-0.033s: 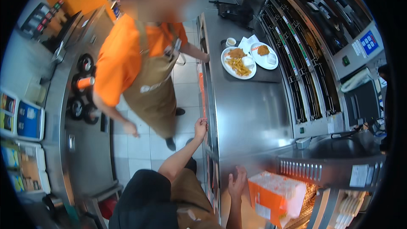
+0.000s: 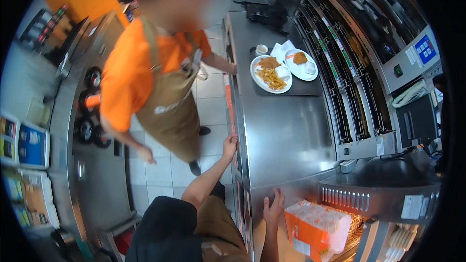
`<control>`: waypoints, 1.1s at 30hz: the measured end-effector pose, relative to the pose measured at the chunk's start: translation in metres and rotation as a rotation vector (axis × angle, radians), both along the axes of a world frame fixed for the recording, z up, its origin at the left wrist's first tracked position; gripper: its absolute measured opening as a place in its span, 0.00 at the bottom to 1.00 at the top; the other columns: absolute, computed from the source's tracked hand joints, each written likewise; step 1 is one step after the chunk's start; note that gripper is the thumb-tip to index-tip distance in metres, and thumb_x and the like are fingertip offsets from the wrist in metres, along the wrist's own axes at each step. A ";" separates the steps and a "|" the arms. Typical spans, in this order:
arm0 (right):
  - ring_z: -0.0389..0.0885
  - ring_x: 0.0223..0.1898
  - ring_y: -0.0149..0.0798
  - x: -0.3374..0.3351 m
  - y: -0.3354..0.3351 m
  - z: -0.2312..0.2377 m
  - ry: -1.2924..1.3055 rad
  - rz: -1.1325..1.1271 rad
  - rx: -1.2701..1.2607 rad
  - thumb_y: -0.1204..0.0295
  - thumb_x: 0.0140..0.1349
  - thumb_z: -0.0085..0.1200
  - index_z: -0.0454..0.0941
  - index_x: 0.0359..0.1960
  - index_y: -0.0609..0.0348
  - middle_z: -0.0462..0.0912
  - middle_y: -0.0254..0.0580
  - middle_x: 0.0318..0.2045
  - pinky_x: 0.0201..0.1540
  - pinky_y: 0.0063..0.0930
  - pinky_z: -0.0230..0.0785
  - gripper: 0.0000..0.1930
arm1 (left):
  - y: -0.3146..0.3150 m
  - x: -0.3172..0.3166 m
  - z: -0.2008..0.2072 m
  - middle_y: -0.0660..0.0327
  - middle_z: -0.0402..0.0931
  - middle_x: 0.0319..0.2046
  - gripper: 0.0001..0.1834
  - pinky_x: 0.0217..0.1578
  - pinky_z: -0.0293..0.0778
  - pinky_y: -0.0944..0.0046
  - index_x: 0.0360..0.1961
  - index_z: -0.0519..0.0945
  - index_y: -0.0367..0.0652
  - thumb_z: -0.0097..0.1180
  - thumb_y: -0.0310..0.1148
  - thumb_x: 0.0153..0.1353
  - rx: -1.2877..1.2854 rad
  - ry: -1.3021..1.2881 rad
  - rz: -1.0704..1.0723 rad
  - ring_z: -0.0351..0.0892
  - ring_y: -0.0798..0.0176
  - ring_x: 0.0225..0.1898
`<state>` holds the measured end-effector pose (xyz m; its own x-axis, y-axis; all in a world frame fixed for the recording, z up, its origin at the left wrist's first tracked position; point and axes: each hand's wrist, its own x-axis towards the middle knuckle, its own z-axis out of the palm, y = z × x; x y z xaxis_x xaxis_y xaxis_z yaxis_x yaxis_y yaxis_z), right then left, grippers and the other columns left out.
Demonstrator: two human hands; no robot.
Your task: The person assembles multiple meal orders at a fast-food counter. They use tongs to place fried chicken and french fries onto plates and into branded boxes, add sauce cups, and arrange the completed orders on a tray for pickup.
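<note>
My left hand [image 2: 230, 146] is closed at the front edge of the steel counter [image 2: 291, 131], its fingers curled against that edge. What they grip, if anything, is hidden. Over the near part of the counter my right hand [image 2: 273, 208] is open, fingers apart and holding nothing. Just right of it lies an orange and white paper bag [image 2: 310, 230], beside a lit wire basket or rack [image 2: 358, 225].
Farther along the counter, a dark tray [image 2: 303, 88] bears an oval plate of fries and fried chicken [image 2: 272, 73], a second plate [image 2: 302, 64] and a small cup [image 2: 261, 50]. A co-worker in an orange shirt [image 2: 128, 63] stands left. Steel holding cabinets [image 2: 347, 68] line the right.
The co-worker has shifted slightly left, one arm swinging a little. My right hand has turned slightly, with its fingers still apart. My left hand stays at the counter edge.
</note>
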<state>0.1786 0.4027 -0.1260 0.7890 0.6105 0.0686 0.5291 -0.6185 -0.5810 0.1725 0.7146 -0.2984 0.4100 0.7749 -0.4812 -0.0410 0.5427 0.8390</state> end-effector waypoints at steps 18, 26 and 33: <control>0.62 0.67 0.59 0.039 0.020 -0.073 -0.097 -0.286 -0.088 0.66 0.59 0.56 0.73 0.55 0.59 0.68 0.57 0.63 0.70 0.54 0.52 0.22 | 0.117 0.171 -0.083 0.57 0.78 0.39 0.17 0.36 0.79 0.64 0.51 0.72 0.36 0.53 0.31 0.63 -0.123 -0.100 -0.208 0.79 0.60 0.39; 0.65 0.65 0.58 0.038 0.021 -0.069 -0.150 -0.293 -0.095 0.63 0.59 0.56 0.75 0.54 0.59 0.71 0.57 0.61 0.69 0.56 0.54 0.22 | 0.127 0.152 -0.093 0.58 0.77 0.38 0.16 0.37 0.80 0.64 0.51 0.72 0.37 0.53 0.31 0.63 -0.306 -0.328 -0.021 0.79 0.61 0.38; 0.67 0.67 0.54 0.037 0.024 -0.063 -0.159 -0.314 -0.045 0.65 0.55 0.58 0.78 0.51 0.55 0.71 0.50 0.64 0.69 0.59 0.50 0.21 | 0.102 0.029 -0.098 0.64 0.72 0.25 0.14 0.24 0.72 0.66 0.32 0.74 0.44 0.48 0.17 0.43 -0.356 -0.061 -0.202 0.72 0.66 0.26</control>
